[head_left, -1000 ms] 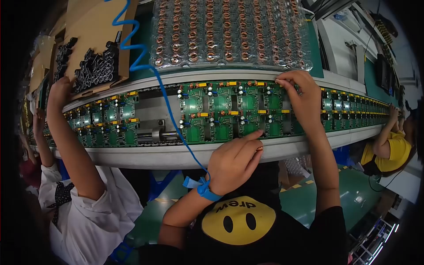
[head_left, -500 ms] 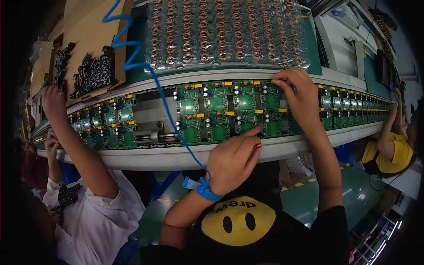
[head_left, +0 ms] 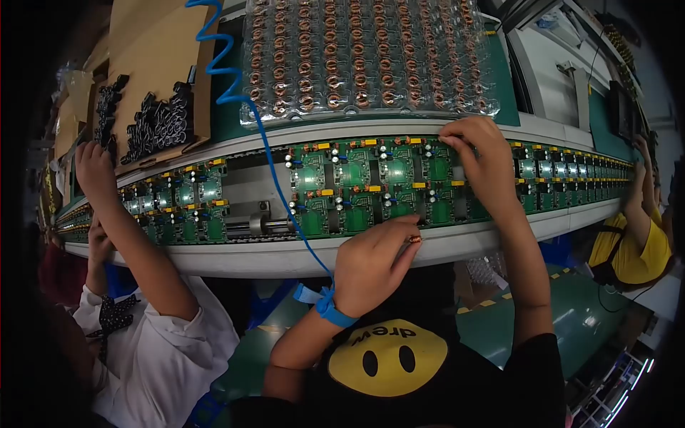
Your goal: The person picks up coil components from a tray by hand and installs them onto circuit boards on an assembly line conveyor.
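My left hand (head_left: 374,260), with a blue strap on its wrist, is at the near edge of the conveyor line. Its thumb and fingers are pinched on a small copper coil (head_left: 414,240). My right hand (head_left: 481,153) reaches over the line, its thumb and forefinger closed at the far edge of a green circuit board (head_left: 438,168). What those fingertips hold, if anything, is hidden. Boards around both hands carry yellow blocks, small capacitors and copper coils.
Behind the line lies a clear plastic tray (head_left: 357,110) of copper coils. A cardboard box (head_left: 153,43) with black parts (head_left: 157,121) stands back left. A coiled blue cord (head_left: 267,153) crosses the line to my strap. Co-workers' arms (head_left: 135,235) are at left and right.
The view has shifted slightly. My left hand has turned a little, so the coil shows more clearly. My right hand stays at the same board. The left co-worker's hands have moved slightly.
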